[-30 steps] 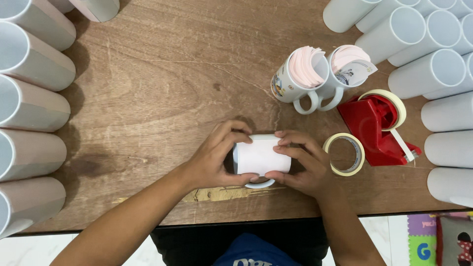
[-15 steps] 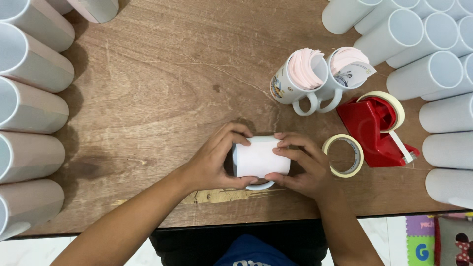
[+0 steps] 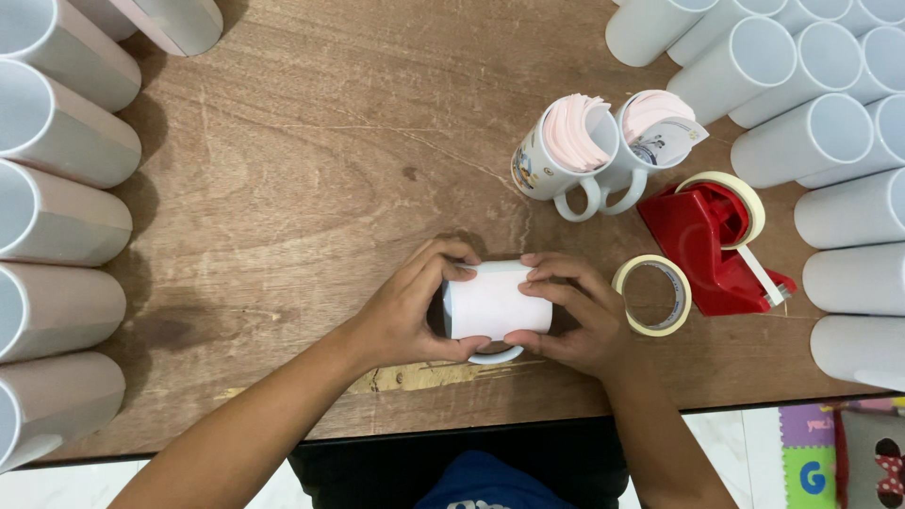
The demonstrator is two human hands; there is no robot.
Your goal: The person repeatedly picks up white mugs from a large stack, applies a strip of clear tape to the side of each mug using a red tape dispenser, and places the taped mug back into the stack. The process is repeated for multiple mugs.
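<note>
Both hands grasp a white mug (image 3: pixel 497 303) lying sideways near the wooden surface's (image 3: pixel 283 188) front edge: left hand (image 3: pixel 407 311) and right hand (image 3: pixel 577 316) at its ends. Its handle (image 3: pixel 495 356) is mostly hidden underneath, its mouth covered.

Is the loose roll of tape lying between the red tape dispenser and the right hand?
Yes, the loose roll of tape lies flat on the table, just right of the right hand and left of the red tape dispenser.

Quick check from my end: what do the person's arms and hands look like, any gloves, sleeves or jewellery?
Both arms are bare to the frame edge: no sleeves visible. The left hand and right hand wear no gloves, and no rings, watch or bracelets show. Fingers are uncovered, with short nails.
</note>
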